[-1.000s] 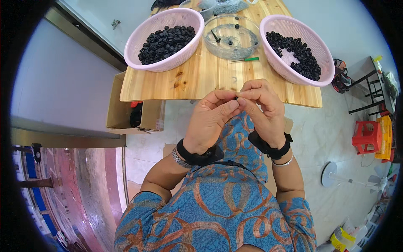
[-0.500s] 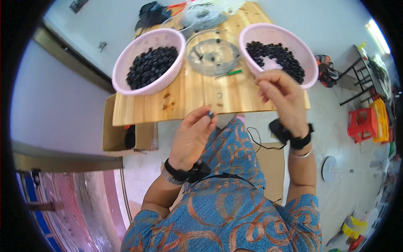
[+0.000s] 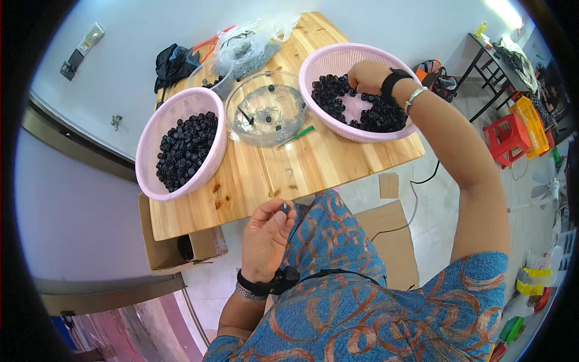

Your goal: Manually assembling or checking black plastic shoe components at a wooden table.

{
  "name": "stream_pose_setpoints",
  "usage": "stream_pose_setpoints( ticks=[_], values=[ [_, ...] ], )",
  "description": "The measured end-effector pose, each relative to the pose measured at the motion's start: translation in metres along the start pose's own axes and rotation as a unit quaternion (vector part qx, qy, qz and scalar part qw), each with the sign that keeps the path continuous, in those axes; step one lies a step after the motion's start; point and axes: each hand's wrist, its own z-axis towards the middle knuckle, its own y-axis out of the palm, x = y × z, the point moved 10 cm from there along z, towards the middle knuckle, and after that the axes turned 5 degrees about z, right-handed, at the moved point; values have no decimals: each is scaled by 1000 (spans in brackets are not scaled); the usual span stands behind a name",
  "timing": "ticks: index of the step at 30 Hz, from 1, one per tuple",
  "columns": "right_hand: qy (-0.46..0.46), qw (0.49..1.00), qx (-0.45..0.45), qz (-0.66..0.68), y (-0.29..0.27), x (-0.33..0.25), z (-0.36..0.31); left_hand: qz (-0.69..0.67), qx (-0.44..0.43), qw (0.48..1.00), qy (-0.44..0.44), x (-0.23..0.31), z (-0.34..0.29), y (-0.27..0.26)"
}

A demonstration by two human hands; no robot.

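My left hand (image 3: 265, 235) is held in front of the table's near edge, its thumb and fingers pinching a small round black knob-like part (image 3: 284, 207). My right hand (image 3: 369, 77) reaches into the pink basket on the right (image 3: 313, 57), over a spread of small black parts (image 3: 386, 114). Its fingers curl downward, and their tips and anything between them are hidden. A second pink basket (image 3: 145, 151) stands at the left, heaped with black parts (image 3: 187, 148) of similar size. Between the baskets sits a clear round tray (image 3: 241, 137) holding clear small pieces and a few black parts.
A screwdriver with a green handle (image 3: 304, 132) lies on the wooden table (image 3: 253, 181). Behind are a clear tub (image 3: 224, 84), plastic bags (image 3: 253, 51) and a dark bundle (image 3: 175, 66). A cardboard box (image 3: 163, 247) is below left; a red stool (image 3: 506, 139) stands right.
My right hand has moved from the right basket's near rim into the basket. My left hand still pinches the small black part. The view has shifted and tilted.
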Motion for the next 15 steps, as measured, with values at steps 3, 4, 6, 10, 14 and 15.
stream_pose_setpoints(
  ticks=[3, 4, 6, 10, 14, 15],
  values=[
    [62, 997, -32, -14, 19, 18, 14, 20, 7, 1000, -14, 1, 1, -1],
    [95, 993, -56, -29, 28, 28, 18, 21, 6, 1000, -14, 2, 3, -2],
    [107, 993, -48, -26, 32, 27, 18, 4, 0, 1000, -13, 3, 2, -4],
    [76, 993, -53, -71, 39, 22, 16, 15, 16, 1000, -14, 5, 3, -7],
    [89, 992, -80, -25, 35, 19, 6, 19, 9, 1000, -19, 5, 3, -3],
    [68, 994, -51, 69, 19, 7, 0, 23, 8, 999, -22, 5, 3, -2]
  ],
)
